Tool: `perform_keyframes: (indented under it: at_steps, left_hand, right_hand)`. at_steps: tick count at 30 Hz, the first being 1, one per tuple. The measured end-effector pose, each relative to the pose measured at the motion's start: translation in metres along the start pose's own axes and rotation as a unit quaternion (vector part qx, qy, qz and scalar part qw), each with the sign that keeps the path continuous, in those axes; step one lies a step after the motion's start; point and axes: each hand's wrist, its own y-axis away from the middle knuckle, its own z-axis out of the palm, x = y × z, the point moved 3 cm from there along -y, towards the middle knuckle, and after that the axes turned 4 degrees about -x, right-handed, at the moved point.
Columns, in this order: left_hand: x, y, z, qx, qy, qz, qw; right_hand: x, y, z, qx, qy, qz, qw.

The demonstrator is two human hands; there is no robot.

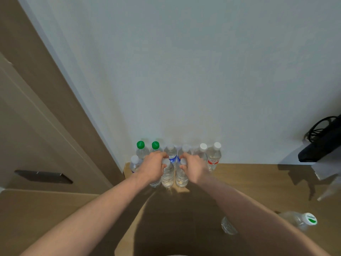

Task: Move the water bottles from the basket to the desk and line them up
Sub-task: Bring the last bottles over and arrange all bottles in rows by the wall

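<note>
Several clear water bottles stand on the wooden desk (258,182) against the white wall, in a back row and a front row. Two at the back left have green caps (140,145), and one at the right end carries a red label (213,159). My left hand (153,168) grips the neck of a front-row bottle (167,176). My right hand (193,166) grips the neck of the bottle beside it (181,177). Both bottles stand upright on the desk, touching side by side. The basket is out of view.
One more bottle (302,221) with a white and green cap lies on its side at the desk's front right, partly behind my right forearm. A black device with cables (321,143) sits on a white ledge at the right. A brown cabinet (36,126) stands at the left.
</note>
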Motion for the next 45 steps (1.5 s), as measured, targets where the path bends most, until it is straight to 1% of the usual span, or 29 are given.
perform_keyframes:
  at_steps: [5,8,10,13,16,18,22,25,28,32,35,38,42,45]
  left_hand:
    - [0.013,0.009,-0.007,0.012,0.005,0.0,1.0]
    - [0.029,0.025,-0.013,0.025,0.02,0.002,0.999]
    - [0.044,0.039,-0.015,0.034,0.043,0.017,0.998]
    - [0.071,0.06,-0.01,0.03,0.081,0.036,0.996]
    - [0.103,0.079,0.004,0.019,0.105,0.07,0.992]
    - [0.125,0.088,0.021,0.005,0.127,0.097,0.987]
    - [0.172,0.096,0.05,-0.031,0.161,0.108,0.981]
    - [0.204,0.096,0.069,-0.055,0.147,0.124,0.98]
    - [0.228,0.094,0.087,-0.069,0.118,0.119,0.983]
    - [0.248,0.092,0.113,-0.12,0.04,0.105,0.986]
    - [0.255,0.095,0.129,-0.143,0.015,0.092,0.985]
    - [0.258,0.098,0.136,-0.133,0.015,0.085,0.987]
    - [0.254,0.099,0.133,-0.099,0.001,0.065,0.993]
    - [0.246,0.101,0.129,-0.067,0.001,0.034,0.997]
  right_hand:
    - [0.0,0.012,-0.013,0.015,-0.026,-0.027,0.999]
    - [0.005,0.036,-0.029,0.023,-0.059,-0.035,0.997]
    - [0.016,0.061,-0.042,0.027,-0.086,-0.035,0.995]
    - [0.045,0.108,-0.064,0.027,-0.134,-0.02,0.99]
    - [0.083,0.152,-0.085,0.018,-0.122,0.015,0.992]
    - [0.114,0.174,-0.095,0.031,-0.124,0.035,0.991]
    - [0.18,0.208,-0.107,0.049,-0.118,0.066,0.99]
    - [0.222,0.225,-0.112,0.042,-0.099,0.101,0.989]
    - [0.255,0.237,-0.111,0.007,-0.087,0.123,0.989]
    - [0.291,0.243,-0.104,-0.035,-0.058,0.15,0.986]
    - [0.309,0.242,-0.092,-0.053,-0.068,0.163,0.983]
    - [0.315,0.241,-0.075,-0.06,-0.088,0.156,0.982]
    - [0.317,0.235,-0.067,-0.025,-0.065,0.144,0.987]
    - [0.317,0.231,-0.062,-0.011,-0.079,0.135,0.988]
